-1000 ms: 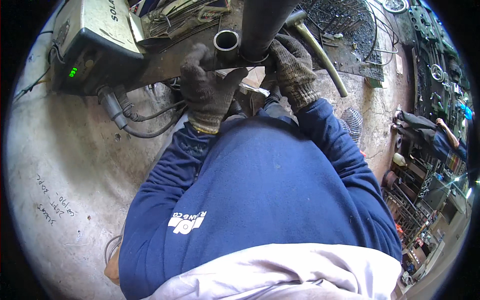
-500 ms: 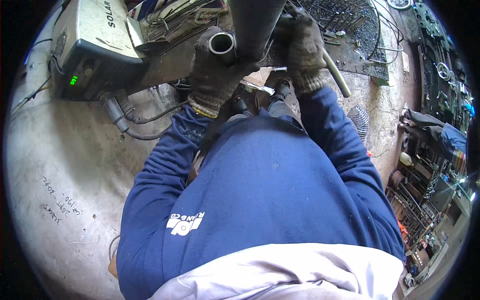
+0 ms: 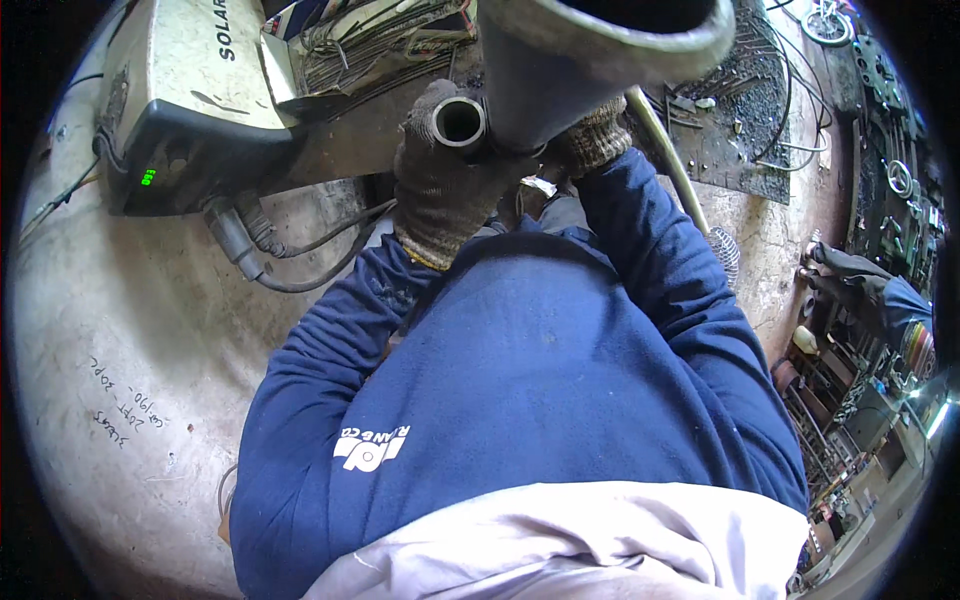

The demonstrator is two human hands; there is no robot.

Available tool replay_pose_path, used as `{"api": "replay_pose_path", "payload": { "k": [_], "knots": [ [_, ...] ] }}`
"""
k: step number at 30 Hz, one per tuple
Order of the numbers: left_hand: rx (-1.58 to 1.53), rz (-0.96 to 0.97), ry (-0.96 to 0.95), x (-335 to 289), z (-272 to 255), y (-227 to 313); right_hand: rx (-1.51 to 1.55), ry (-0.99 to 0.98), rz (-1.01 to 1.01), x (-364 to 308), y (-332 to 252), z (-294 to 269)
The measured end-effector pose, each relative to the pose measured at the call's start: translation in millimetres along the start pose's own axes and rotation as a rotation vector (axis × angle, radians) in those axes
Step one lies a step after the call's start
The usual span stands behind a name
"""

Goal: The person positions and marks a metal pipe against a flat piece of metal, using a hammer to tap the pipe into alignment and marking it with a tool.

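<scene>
My left hand (image 3: 425, 185), in a dirty knitted glove, is closed around a short metal pipe (image 3: 438, 137) whose round open end faces up. Right beside it rises a much larger grey metal tube (image 3: 535, 75), its wide dark mouth close to me. The left thumb side reaches to the foot of this tube. My right hand (image 3: 597, 138), gloved too, is mostly behind the large tube; its cuff shows but its fingers are hidden. A pale rod (image 3: 668, 160) slants down past the right wrist; whether that hand grips it I cannot tell.
At the left stands a welding machine (image 3: 200, 110) with a green display and a thick cable (image 3: 300, 285). Thin rods (image 3: 350, 50) lie on the bench behind it. Dark debris covers the bench plate (image 3: 740, 150) at the right. Another person's legs (image 3: 850, 262) show far right.
The large tube has tipped toward me, so its open mouth now shows. My right hand has gone behind it, and the pale rod has shifted. My left hand still grips the short pipe.
</scene>
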State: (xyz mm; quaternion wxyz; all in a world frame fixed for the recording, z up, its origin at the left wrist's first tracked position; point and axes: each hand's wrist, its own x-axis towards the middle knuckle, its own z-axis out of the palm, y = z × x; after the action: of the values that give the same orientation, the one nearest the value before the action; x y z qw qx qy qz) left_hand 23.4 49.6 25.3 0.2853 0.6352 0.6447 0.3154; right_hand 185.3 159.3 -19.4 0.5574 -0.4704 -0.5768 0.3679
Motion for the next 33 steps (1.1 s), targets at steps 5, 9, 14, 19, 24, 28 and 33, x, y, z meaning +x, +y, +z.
{"api": "replay_pose_path", "payload": {
  "k": [5,9,14,19,24,28,33],
  "knots": [
    [-0.042,0.007,0.096,-3.3,10.0,5.1,0.005,-0.008,-0.004,7.8,0.8,-3.4],
    [0.008,0.017,0.069,-1.9,8.3,-7.1,0.034,0.006,-0.015,6.8,-6.0,-5.5],
    [-0.007,0.01,0.048,1.4,2.0,-4.0,-0.018,0.051,-0.199,0.3,-54.3,-48.7],
    [-0.157,0.242,-0.019,14.5,3.1,-10.0,-1.138,-0.168,-0.09,-41.7,-86.0,-109.2],
    [-0.287,0.246,0.022,14.3,3.3,-8.7,-1.255,-0.2,-0.041,-54.4,-51.4,-116.3],
    [-0.314,0.203,0.018,9.6,4.6,-12.1,-1.391,-0.365,-0.033,-39.6,-50.3,-114.8],
    [-0.274,0.222,0.058,7.7,10.6,-17.9,-1.016,-0.236,0.044,-47.2,-63.1,-134.2]
  ]
}}
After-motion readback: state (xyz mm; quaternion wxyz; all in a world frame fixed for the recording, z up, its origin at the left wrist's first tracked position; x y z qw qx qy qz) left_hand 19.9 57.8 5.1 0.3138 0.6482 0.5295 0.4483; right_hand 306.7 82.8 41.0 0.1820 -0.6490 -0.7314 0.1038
